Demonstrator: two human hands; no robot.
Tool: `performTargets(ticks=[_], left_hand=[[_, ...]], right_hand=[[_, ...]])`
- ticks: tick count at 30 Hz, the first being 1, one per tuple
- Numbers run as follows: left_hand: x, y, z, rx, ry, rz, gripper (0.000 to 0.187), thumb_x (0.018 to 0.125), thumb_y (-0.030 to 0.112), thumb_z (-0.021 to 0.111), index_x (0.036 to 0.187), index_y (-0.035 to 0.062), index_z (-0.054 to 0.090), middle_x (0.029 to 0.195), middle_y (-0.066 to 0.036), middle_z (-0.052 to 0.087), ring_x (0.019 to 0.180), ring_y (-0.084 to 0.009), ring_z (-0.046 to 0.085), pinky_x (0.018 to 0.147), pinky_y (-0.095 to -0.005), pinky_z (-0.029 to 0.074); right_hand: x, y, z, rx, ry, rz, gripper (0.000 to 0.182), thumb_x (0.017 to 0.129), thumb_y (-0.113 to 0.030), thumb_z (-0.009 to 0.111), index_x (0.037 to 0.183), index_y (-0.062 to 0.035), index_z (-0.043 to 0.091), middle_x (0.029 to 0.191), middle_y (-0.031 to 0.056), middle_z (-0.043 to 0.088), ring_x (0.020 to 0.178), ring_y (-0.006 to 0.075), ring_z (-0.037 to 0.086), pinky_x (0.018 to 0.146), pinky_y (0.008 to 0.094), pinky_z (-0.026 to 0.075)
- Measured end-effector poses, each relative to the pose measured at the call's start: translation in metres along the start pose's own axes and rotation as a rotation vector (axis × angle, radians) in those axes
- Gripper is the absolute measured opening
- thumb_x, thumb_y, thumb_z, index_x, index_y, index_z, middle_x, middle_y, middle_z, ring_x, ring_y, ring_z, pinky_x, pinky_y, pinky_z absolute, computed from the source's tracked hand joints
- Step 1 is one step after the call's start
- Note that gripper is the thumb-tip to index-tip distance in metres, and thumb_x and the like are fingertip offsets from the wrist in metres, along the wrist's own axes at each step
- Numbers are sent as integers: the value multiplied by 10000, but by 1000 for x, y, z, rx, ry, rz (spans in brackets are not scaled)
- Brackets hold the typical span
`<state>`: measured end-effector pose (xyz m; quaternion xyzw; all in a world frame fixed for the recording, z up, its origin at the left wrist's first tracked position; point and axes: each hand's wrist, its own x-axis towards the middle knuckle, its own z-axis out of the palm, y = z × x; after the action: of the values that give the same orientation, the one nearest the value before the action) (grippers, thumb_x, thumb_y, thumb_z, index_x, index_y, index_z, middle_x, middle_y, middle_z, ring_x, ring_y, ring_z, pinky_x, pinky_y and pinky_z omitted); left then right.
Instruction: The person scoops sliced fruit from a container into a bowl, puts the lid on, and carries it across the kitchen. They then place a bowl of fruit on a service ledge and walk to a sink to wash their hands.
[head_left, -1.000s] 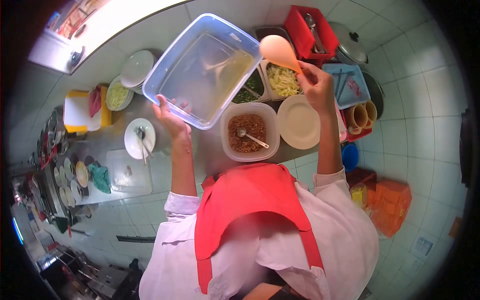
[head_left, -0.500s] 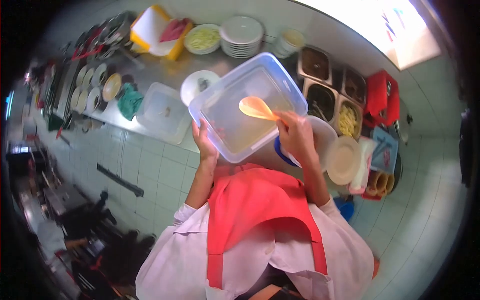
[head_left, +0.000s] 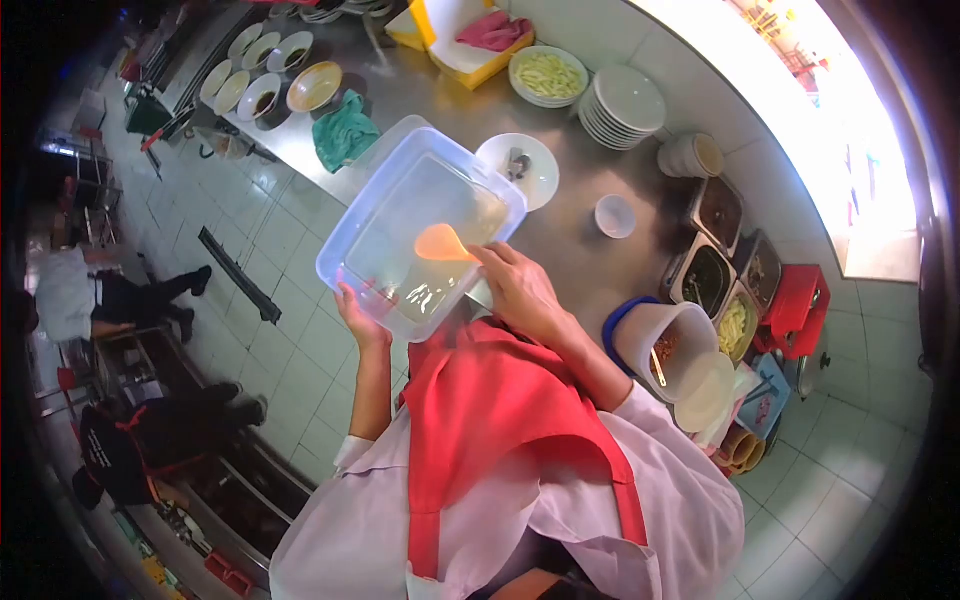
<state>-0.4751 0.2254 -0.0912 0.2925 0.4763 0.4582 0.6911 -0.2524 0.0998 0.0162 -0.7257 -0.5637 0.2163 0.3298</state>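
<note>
My left hand [head_left: 365, 318] grips the near-left side of a translucent plastic container [head_left: 340, 268], its fingers closed on the wall. The container is tilted, and a shallow, shiny liquid [head_left: 425, 293] gathers in its lower part. In my right hand [head_left: 522, 292] is an orange spoon [head_left: 440, 242], held by its handle, with its broad bowl over the inside of the container. Beneath the container's far side, a clear lid-like plastic piece [head_left: 408, 127] partly shows. A white plate [head_left: 540, 185] with a metal spoon [head_left: 517, 162] stands just beyond the container's right side.
On the steel counter [head_left: 570, 250] are a small white cup [head_left: 615, 217], stacked plates [head_left: 628, 95], a green cloth [head_left: 345, 132] and several sauce bowls [head_left: 265, 95]. To the right stand a white tub [head_left: 690, 335] and metal food trays [head_left: 702, 275]. Two people [head_left: 90, 290] are at the left.
My view has turned, and both hands have carried the container and the spoon leftward, away from the white tub. The small cup on the counter has come into sight.
</note>
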Motion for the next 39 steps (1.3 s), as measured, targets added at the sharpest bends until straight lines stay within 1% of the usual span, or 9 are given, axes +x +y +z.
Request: performTargets(ticks=[2, 6, 11, 14, 17, 25, 29, 33, 39], left_hand=[[13, 5, -18, 24, 82, 21, 742, 897, 614, 484, 1456, 194, 236, 1130, -194, 471, 828, -389, 606, 647, -485, 519], [43, 15, -58, -40, 231, 87, 764, 871, 612, 526, 1443, 194, 239, 1171, -207, 443, 856, -375, 570, 644, -477, 509], [88, 35, -99, -47, 311, 142, 795, 860, 613, 544, 1438, 195, 193, 1274, -251, 373, 891, -431, 562, 677, -528, 481], [116, 44, -114, -30, 362, 172, 807, 855, 618, 549, 1432, 188, 182, 1317, -269, 339, 922, -474, 554, 703, -578, 462], [138, 53, -122, -32, 402, 159, 824, 845, 627, 556, 1425, 177, 180, 1331, -282, 328, 957, -513, 542, 718, -614, 450], [183, 69, -138, -29, 453, 135, 790, 877, 573, 545, 1411, 131, 166, 1346, -302, 324, 1002, -556, 528, 721, -634, 460], [185, 71, -120, 20, 442, 115, 799, 871, 560, 562, 1417, 137, 159, 1403, -318, 272, 1013, -557, 523, 793, -654, 442], [174, 48, -89, -13, 447, 68, 790, 874, 556, 565, 1408, 136, 159, 1358, -294, 306, 998, -527, 539, 786, -622, 461], [151, -1, -45, 21, 284, -23, 817, 890, 566, 541, 1429, 149, 91, 1313, -273, 324, 1023, -511, 548, 825, -605, 473]], right_hand=[[20, -9, 17, 85, -70, -104, 453, 853, -134, 618, 1285, -61, 506, 1215, 139, 524, 986, 329, 598, 787, 409, 514], [50, -14, 59, 111, 199, -50, 488, 790, -178, 701, 1225, -60, 514, 1255, 151, 468, 1049, 340, 560, 797, 413, 510], [65, 31, 144, -209, 128, -166, 495, 689, -181, 760, 1115, -55, 541, 1193, 159, 484, 1128, 331, 470, 885, 415, 448], [70, 79, 187, -535, -13, -317, 299, 706, -132, 635, 989, -60, 570, 1053, 124, 518, 1016, 288, 504, 801, 394, 455], [71, 90, 204, -406, -129, -402, 138, 726, -113, 569, 852, -56, 557, 939, 96, 523, 920, 273, 541, 724, 389, 479], [92, -11, 136, -210, 214, -533, 163, 646, -88, 628, 701, -68, 476, 794, 95, 494, 621, 265, 574, 511, 366, 494], [100, -51, 74, -188, 442, -364, 196, 690, -34, 644, 657, -52, 451, 728, 95, 496, 523, 254, 513, 468, 345, 448], [104, -61, 15, 181, 896, -179, 268, 764, 52, 643, 640, -24, 418, 581, 84, 401, 466, 171, 412, 457, 330, 352], [104, -42, 52, 940, 681, 341, 264, 987, -211, 476, 898, 22, 561, 802, 89, 619, 691, 179, 654, 515, 289, 524]])
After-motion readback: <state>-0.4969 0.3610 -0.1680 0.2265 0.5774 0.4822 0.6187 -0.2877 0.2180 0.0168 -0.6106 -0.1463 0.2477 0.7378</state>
